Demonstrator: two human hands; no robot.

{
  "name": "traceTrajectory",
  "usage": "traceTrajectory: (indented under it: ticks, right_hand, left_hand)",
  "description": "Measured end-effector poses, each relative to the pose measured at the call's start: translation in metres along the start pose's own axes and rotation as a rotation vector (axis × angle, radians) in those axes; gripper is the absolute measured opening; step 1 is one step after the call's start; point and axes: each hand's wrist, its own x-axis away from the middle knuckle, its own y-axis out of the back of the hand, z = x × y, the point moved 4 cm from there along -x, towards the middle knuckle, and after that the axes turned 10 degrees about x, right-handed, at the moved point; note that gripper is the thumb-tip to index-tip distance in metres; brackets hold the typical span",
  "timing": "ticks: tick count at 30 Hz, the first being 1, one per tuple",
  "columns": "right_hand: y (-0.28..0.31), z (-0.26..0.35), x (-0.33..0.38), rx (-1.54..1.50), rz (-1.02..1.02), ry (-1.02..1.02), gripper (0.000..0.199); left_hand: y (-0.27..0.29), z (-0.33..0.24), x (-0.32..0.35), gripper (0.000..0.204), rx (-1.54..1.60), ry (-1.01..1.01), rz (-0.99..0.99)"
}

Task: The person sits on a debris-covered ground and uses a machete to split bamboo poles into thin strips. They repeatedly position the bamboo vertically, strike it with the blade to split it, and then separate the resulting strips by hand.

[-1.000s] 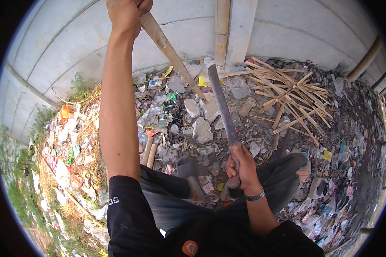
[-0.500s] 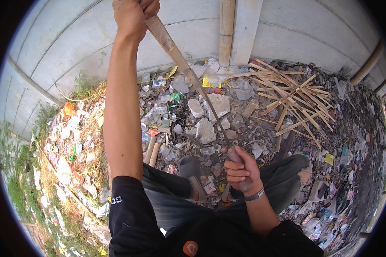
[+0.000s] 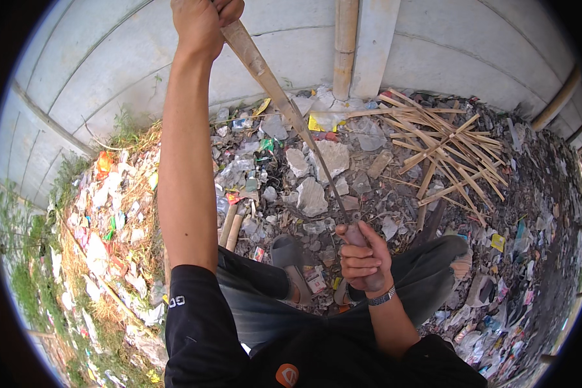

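Raised at the top of the view, my left hand (image 3: 204,26) is closed round the upper end of a long bamboo strip (image 3: 260,68), which slants down to the right. Low in the middle, my right hand (image 3: 363,262) is wrapped round the thick handle of a long narrow knife (image 3: 333,181). Its thin dark blade points up and away, lying against the lower part of the strip. Where the strip's lower end stops is hard to make out behind the blade. A metal watch sits on my right wrist.
A pile of split bamboo strips (image 3: 443,145) lies at the right. Broken concrete chunks (image 3: 312,197) and litter cover the ground ahead. Two bamboo pieces (image 3: 231,226) lie beside my left leg. A concrete wall (image 3: 278,39) with a bamboo post (image 3: 344,52) stands behind.
Both hands keep their grips, and the strip and knife stay nearly in place. The whole view has shifted by a few pixels.
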Motion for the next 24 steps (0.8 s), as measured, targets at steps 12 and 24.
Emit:
traceTrajectory:
  ticks: [12,24]
  right_hand:
    - [0.002,-0.003,0.000,-0.011,0.016,0.033,0.043]
    - [-0.003,-0.007,-0.004,-0.033,0.001,-0.021,0.042]
  left_hand:
    - [0.003,-0.001,-0.001,0.064,-0.041,-0.018,-0.040]
    - [0.011,0.005,-0.004,0.065,0.107,0.063,-0.037]
